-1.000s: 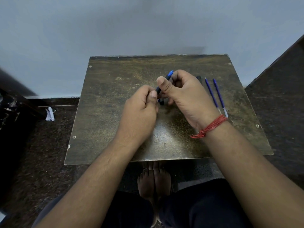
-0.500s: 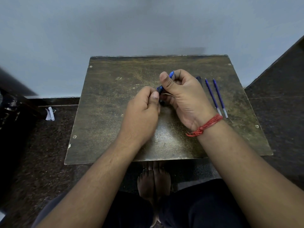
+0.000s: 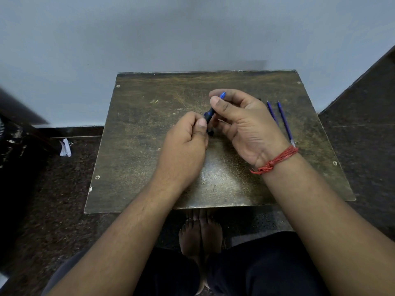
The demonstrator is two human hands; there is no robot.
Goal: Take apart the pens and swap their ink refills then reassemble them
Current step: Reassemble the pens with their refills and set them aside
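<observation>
a: both hands are gripping the blue pen (image 3: pixel 210 114) above the table (image 3: pixel 139 146): left hand (image 3: pixel 183 146) low, right hand (image 3: pixel 241 122) pinching it.
b: the right palm is rolling open since before; two refills (image 3: pixel 284 122) are lying right.

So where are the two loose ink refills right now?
In the head view, the two ink refills lie side by side on the table's far right part, just beyond the right hand that grips the pen.
</observation>
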